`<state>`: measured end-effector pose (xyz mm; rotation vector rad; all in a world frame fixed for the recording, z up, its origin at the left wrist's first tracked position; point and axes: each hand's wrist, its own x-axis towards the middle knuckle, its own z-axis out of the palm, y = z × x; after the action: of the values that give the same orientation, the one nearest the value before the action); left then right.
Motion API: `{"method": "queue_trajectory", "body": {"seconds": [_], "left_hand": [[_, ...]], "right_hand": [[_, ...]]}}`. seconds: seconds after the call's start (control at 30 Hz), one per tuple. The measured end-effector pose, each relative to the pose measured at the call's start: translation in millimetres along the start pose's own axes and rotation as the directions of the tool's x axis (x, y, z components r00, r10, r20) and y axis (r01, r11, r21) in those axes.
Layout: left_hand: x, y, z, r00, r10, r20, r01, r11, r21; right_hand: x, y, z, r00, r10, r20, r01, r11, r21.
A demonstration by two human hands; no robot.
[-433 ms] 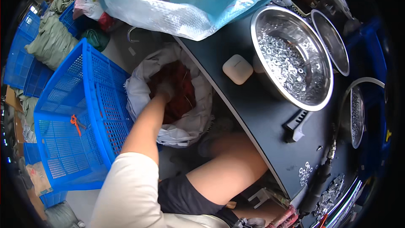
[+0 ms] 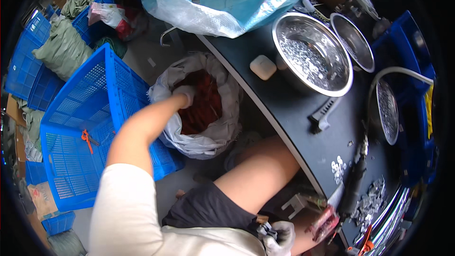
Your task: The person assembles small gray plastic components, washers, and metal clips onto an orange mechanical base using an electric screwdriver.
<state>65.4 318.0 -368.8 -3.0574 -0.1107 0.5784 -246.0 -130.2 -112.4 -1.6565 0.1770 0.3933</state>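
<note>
My left hand [image 2: 187, 96], in a pale glove, reaches into a white woven sack [image 2: 163, 83]. Reddish-brown contents [image 2: 204, 109] fill the sack's inside, too blurred to name. The fingers of this hand are lost against them. Low in the view, over my lap, is my right hand [image 2: 283, 241], also in a pale glove. Its fingers curl around small black and silvery pieces [image 2: 267, 231], whose kind I cannot make out. A red-handled tool [image 2: 324, 220] lies at the table's edge to the right of this hand.
A blue perforated crate [image 2: 71, 170] with orange-handled pliers [image 2: 87, 140] stands left of the sack. On the dark table [image 2: 265, 95] are a steel bowl [image 2: 348, 83] of small metal parts, a white case [image 2: 263, 68], a brush [image 2: 324, 116] and loose washers [image 2: 337, 168].
My left hand has lifted toward the sack's near left rim, and its elbow has swung left. My right hand has come into view at the bottom. The whole view has shifted slightly.
</note>
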Motion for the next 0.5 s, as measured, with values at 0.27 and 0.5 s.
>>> {"method": "queue_trajectory", "body": {"seconds": [0.27,0.5], "left_hand": [[-282,46,-211,0.988,0.136,-0.071,-0.122,0.421,-0.899],[-419,161,-248,0.957,0.036,-0.287,-0.274,-0.202,-0.940]], "right_hand": [[24,-67,48,0.992,-0.120,0.041,0.109,0.972,0.209],[17,-103,97,0.893,-0.441,0.092,0.380,0.847,0.372]]}}
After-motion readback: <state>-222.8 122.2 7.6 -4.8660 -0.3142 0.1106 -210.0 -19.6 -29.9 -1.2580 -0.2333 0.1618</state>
